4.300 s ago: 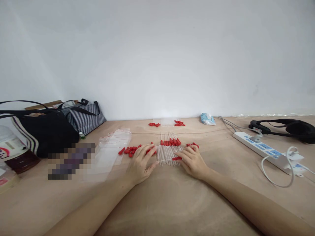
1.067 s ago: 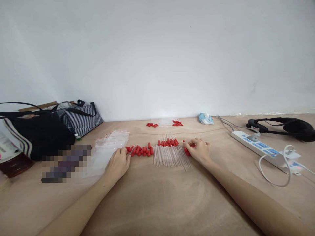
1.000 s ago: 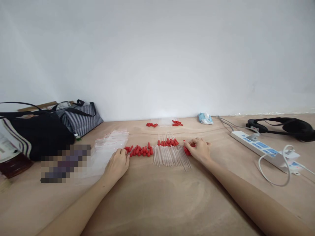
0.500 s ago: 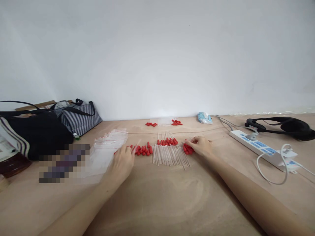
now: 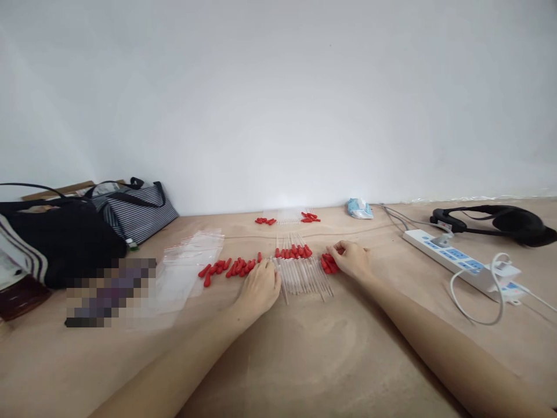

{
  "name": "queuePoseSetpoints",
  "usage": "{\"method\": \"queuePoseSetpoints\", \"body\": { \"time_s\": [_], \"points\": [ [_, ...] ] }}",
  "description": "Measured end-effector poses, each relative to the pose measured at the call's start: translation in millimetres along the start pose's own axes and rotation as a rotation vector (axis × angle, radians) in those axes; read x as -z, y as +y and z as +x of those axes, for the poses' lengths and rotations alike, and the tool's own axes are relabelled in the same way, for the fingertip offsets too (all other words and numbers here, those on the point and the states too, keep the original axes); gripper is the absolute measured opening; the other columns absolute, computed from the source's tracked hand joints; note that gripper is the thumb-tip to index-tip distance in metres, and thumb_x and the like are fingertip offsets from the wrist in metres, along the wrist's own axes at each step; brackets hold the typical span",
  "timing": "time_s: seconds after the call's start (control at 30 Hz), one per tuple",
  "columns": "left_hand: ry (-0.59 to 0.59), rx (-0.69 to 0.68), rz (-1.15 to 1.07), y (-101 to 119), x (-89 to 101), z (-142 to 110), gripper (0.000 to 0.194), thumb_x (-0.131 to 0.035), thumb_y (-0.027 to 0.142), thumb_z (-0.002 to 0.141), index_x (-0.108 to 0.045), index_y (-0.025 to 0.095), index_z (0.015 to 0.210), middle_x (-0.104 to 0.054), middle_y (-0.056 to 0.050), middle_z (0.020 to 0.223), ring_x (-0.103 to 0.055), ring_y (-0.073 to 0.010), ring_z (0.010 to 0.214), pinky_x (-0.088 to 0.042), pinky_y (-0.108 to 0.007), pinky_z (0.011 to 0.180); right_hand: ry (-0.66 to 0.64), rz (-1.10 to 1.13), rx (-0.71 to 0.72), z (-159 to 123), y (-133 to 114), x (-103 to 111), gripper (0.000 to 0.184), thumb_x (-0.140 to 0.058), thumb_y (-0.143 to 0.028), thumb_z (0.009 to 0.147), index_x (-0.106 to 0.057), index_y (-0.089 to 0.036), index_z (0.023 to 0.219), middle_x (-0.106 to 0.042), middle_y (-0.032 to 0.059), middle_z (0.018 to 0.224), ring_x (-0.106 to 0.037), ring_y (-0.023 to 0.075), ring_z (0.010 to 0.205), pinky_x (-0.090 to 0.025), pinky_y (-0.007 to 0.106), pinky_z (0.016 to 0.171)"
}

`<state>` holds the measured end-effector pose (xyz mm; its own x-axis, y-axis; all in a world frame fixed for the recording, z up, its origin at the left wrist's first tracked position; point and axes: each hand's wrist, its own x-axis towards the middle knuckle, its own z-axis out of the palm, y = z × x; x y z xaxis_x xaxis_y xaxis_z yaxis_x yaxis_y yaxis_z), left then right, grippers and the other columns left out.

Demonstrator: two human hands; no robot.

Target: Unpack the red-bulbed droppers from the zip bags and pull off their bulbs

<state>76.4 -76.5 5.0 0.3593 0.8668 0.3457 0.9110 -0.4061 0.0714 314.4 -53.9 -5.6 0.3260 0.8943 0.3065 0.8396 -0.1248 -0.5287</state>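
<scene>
My left hand [image 5: 261, 284] rests palm down, fingers curled, at the left end of a row of thin clear tubes [image 5: 304, 276]. What it holds, if anything, is hidden under the fingers. Left of it lies a loose group of red rubber bulbs [image 5: 237, 267]. My right hand [image 5: 354, 259] has its thumb and fingers drawn together at a small heap of red bulbs [image 5: 329, 264]; I cannot make out what is between the fingertips. Just behind the row lie several droppers [image 5: 293, 252], red bulbs toward me and clear tubes pointing away.
Clear zip bags [image 5: 185, 273] lie at the left, beside a blurred dark item [image 5: 111, 293] and two bags [image 5: 137, 212]. Near the wall are more red-bulbed droppers [image 5: 310, 217] and a blue-white packet [image 5: 360, 208]. A power strip [image 5: 452, 255] and black headset [image 5: 500, 223] lie right.
My left hand has moved right, from the loose red bulbs to the left end of the tube row. A clear tube stuck up by its fingers earlier. My right hand stays at its heap.
</scene>
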Motion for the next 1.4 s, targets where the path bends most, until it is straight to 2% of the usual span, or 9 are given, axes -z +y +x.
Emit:
{"method": "queuePoseSetpoints", "body": {
  "time_s": [0.13, 0.23, 0.3, 0.43, 0.6, 0.77, 1.07, 1.3, 1.4],
  "points": [
    [0.114, -0.150, -0.171, -13, -0.5, -11, 0.018, -0.042, 0.033, 0.081, -0.050, 0.017, 0.081, -0.053, -0.007, 0.087, -0.049, -0.0217, 0.085, -0.040, -0.037, 0.077, 0.016, -0.029, 0.081, 3, -9, -5, 0.026, -0.046, -0.040, 0.075, -0.062, -0.021, 0.068, -0.065, 0.0018, 0.071, -0.056, 0.0186, 0.076, -0.027, 0.034, 0.075],
    [0.067, -0.336, -0.247, -18, 2.1, -19, 0.054, -0.057, 0.056, 0.064, -0.048, 0.019, 0.102, -0.049, -0.010, 0.109, -0.043, -0.0277, 0.102, -0.033, -0.044, 0.087, -0.032, -0.066, 0.137, 10, -25, -8, 0.025, -0.048, -0.042, 0.074, -0.062, -0.022, 0.070, -0.065, 0.0012, 0.073, -0.055, 0.0191, 0.080, -0.028, 0.035, 0.077],
    [0.043, -0.378, -0.252, -19, 1.4, -20, 0.069, -0.061, 0.060, 0.057, -0.045, 0.021, 0.111, -0.043, -0.012, 0.120, -0.037, -0.0310, 0.111, -0.028, -0.048, 0.092, -0.103, -0.087, 0.148, 15, -38, -11, 0.026, -0.049, -0.045, 0.072, -0.062, -0.023, 0.074, -0.065, 0.0016, 0.078, -0.055, 0.0202, 0.084, -0.028, 0.037, 0.079],
    [0.027, -0.337, -0.242, -22, -3.6, -14, 0.053, -0.059, 0.047, 0.067, -0.046, 0.021, 0.111, -0.044, -0.011, 0.122, -0.036, -0.0293, 0.116, -0.024, -0.050, 0.095, -0.220, -0.165, 0.078, 21, -60, -20, 0.031, -0.049, -0.047, 0.071, -0.063, -0.021, 0.083, -0.065, 0.0065, 0.088, -0.055, 0.0232, 0.091, -0.028, 0.042, 0.084],
    [0.012, -0.351, -0.232, -27, -5.0, -10, 0.033, -0.053, 0.033, 0.075, -0.052, 0.021, 0.106, -0.050, -0.008, 0.120, -0.039, -0.0255, 0.117, -0.021, -0.050, 0.100, -0.294, -0.217, 0.019, 26, -68, -28, 0.028, -0.049, -0.042, 0.073, -0.065, -0.019, 0.074, -0.066, 0.0100, 0.084, -0.059, 0.0253, 0.086, -0.029, 0.046, 0.084],
    [0.018, -0.344, -0.224, -28, -3.5, -14, 0.033, -0.051, 0.031, 0.077, -0.053, 0.021, 0.108, -0.051, -0.008, 0.120, -0.037, -0.0254, 0.120, -0.019, -0.052, 0.102, -0.324, -0.291, 0.010, 31, -73, -27, 0.022, -0.052, -0.032, 0.071, -0.065, -0.016, 0.079, -0.066, 0.0130, 0.086, -0.060, 0.0262, 0.084, -0.031, 0.047, 0.082],
    [0.063, -0.325, -0.251, -30, -4.6, -16, 0.032, -0.054, 0.033, 0.075, -0.055, 0.019, 0.104, -0.054, -0.009, 0.116, -0.039, -0.0256, 0.118, -0.021, -0.051, 0.102, -0.266, -0.442, 0.140, 13, -95, -32, 0.021, -0.047, -0.004, 0.071, -0.064, -0.012, 0.082, -0.064, 0.0162, 0.091, -0.057, 0.0262, 0.091, -0.024, 0.044, 0.086],
    [0.095, -0.349, -0.272, -31, -4.1, -16, 0.041, -0.048, 0.038, 0.080, -0.046, 0.019, 0.116, -0.050, -0.009, 0.120, -0.035, -0.0243, 0.121, -0.023, -0.050, 0.103, -0.178, -0.463, 0.179, 5, -85, -14, 0.022, -0.041, -0.009, 0.079, -0.058, -0.008, 0.093, -0.062, 0.0186, 0.091, -0.054, 0.0284, 0.092, -0.026, 0.042, 0.079],
    [0.163, -0.309, -0.275, -31, -2.1, -20, 0.047, -0.045, 0.035, 0.082, -0.036, 0.018, 0.125, -0.043, -0.010, 0.127, -0.031, -0.0235, 0.123, -0.028, -0.045, 0.102, -0.118, -0.351, 0.396, -7, -65, -1, 0.020, -0.039, -0.022, 0.085, -0.055, -0.012, 0.092, -0.063, 0.0134, 0.087, -0.054, 0.0237, 0.087, -0.027, 0.038, 0.078]
  ]
}}
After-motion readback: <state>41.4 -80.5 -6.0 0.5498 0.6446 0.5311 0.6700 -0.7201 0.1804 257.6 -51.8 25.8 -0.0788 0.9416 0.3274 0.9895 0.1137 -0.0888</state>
